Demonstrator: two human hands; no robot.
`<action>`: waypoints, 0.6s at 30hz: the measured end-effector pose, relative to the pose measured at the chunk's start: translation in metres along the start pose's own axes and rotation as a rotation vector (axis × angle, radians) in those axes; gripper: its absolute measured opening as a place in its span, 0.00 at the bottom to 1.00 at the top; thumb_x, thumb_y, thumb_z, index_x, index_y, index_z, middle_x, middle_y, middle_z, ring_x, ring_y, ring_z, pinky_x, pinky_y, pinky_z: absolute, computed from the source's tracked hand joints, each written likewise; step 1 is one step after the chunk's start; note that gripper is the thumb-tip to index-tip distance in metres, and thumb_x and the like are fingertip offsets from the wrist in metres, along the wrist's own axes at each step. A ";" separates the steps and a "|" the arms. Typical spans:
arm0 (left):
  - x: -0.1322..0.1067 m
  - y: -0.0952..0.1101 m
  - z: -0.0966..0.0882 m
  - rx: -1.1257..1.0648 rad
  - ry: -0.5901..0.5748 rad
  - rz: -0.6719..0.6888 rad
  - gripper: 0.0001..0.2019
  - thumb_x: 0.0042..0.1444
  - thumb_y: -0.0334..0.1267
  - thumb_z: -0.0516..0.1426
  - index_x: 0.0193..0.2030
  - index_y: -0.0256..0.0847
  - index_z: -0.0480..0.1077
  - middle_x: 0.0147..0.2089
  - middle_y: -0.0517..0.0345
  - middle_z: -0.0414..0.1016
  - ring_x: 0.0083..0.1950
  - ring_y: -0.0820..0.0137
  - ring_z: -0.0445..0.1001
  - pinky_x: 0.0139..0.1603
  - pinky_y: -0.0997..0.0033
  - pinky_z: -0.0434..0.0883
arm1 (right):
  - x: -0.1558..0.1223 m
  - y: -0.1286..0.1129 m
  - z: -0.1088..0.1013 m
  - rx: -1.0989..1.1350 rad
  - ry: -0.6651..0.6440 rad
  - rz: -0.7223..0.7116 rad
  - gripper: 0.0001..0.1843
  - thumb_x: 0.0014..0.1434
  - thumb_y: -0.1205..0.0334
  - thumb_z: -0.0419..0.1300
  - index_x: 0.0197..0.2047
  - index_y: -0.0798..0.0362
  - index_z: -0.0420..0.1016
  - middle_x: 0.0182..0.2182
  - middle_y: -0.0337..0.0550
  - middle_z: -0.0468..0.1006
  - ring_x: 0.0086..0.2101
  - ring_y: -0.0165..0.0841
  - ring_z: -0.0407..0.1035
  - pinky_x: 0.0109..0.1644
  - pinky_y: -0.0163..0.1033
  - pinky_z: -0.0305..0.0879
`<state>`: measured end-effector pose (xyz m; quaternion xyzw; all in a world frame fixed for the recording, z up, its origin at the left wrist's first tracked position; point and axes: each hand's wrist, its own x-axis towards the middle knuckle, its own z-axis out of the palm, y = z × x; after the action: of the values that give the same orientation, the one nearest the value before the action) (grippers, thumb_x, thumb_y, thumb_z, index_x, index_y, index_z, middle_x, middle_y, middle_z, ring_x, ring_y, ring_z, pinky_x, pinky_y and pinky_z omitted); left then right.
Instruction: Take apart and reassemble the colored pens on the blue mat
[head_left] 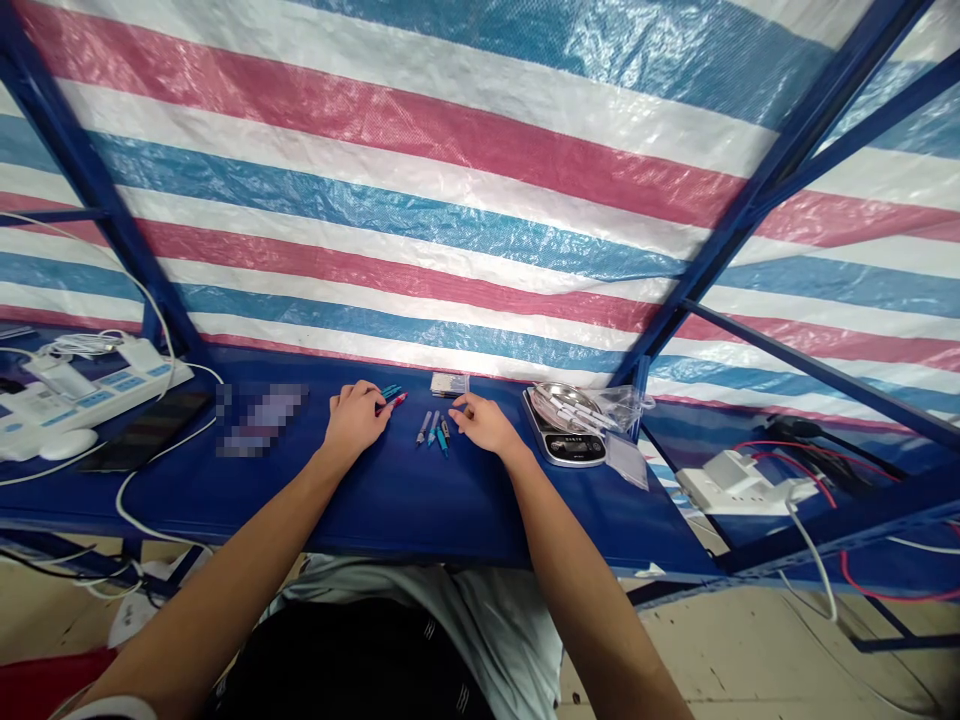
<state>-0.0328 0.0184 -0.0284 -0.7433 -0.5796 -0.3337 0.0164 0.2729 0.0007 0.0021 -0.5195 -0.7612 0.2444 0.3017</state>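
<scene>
Blue tabletop (390,510): spans the lower middle of the frame, below a red, white and blue striped tarp (375,170).
Left hand (355,418): left of centre, fingers together and curled, their tips at a red-tipped pen (398,400) and a teal pen (391,392); cannot tell whether they are clamped on either.
Right hand (486,423): right of centre, fingers lying loosely apart on the tabletop, holding nothing.
Slim pens (433,428): four, lying close together between the hands, nearer the right hand.
Small stack of cards (448,384): at the tabletop's far edge, behind the slim pens.
Digital kitchen scale (564,440): right of the right hand, carrying a steel bowl (556,403) with white items inside.
Clear plastic bag (622,408): just beside the steel bowl.
White power strip (97,395): far left, beside a black phone (146,430).
</scene>
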 end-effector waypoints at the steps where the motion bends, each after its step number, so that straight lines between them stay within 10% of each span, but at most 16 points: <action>1: 0.001 0.002 -0.001 -0.008 0.008 0.007 0.15 0.66 0.52 0.61 0.37 0.45 0.80 0.57 0.43 0.78 0.60 0.42 0.71 0.60 0.40 0.69 | 0.000 -0.001 0.001 -0.003 0.006 0.002 0.10 0.71 0.54 0.64 0.50 0.48 0.80 0.25 0.36 0.82 0.29 0.37 0.78 0.39 0.39 0.67; 7: -0.001 0.038 -0.017 -0.305 -0.090 0.298 0.15 0.74 0.50 0.55 0.50 0.45 0.79 0.60 0.47 0.79 0.61 0.53 0.76 0.66 0.50 0.70 | 0.000 -0.012 0.013 0.300 0.022 -0.031 0.17 0.70 0.44 0.64 0.50 0.48 0.79 0.28 0.38 0.82 0.27 0.33 0.75 0.34 0.37 0.69; 11: -0.007 0.060 -0.019 -0.416 -0.270 0.374 0.16 0.76 0.50 0.52 0.53 0.47 0.79 0.49 0.52 0.84 0.47 0.60 0.81 0.51 0.61 0.75 | 0.000 -0.023 0.019 0.544 -0.144 -0.045 0.23 0.67 0.38 0.64 0.44 0.51 0.78 0.32 0.42 0.84 0.25 0.30 0.72 0.28 0.34 0.66; 18: -0.004 0.049 -0.011 -0.404 -0.201 0.369 0.15 0.73 0.52 0.57 0.51 0.48 0.82 0.50 0.52 0.86 0.49 0.59 0.83 0.53 0.60 0.77 | 0.001 -0.023 0.013 0.602 -0.096 0.061 0.25 0.62 0.35 0.69 0.38 0.52 0.78 0.30 0.44 0.85 0.25 0.30 0.73 0.26 0.32 0.62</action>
<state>0.0047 -0.0061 -0.0041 -0.8537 -0.3552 -0.3584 -0.1291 0.2485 -0.0067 0.0092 -0.4171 -0.6521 0.4921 0.3984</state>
